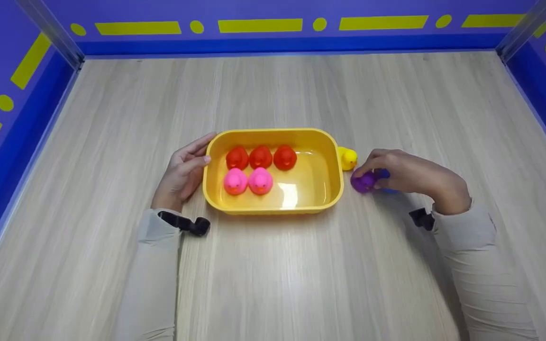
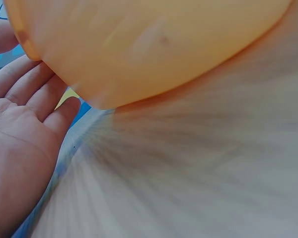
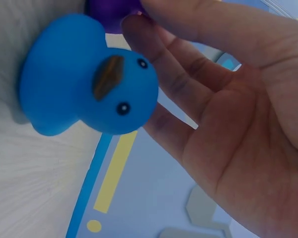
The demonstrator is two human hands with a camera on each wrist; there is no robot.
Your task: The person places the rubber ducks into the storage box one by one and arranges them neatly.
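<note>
A yellow plastic tub stands on the table, holding three red rubber ducks in a row and two pink rubber ducks in front of them. My left hand touches the tub's left end, its fingers fairly straight along the outside and the thumb tip at the rim. Right of the tub, my right hand pinches a purple rubber duck between thumb and fingers. A blue rubber duck lies close beside that hand, mostly hidden by it in the head view.
Against the tub's right end sits a yellow rubber duck, partly behind the rim. The pale wooden table is bounded by a blue and purple wall at the back and on both sides.
</note>
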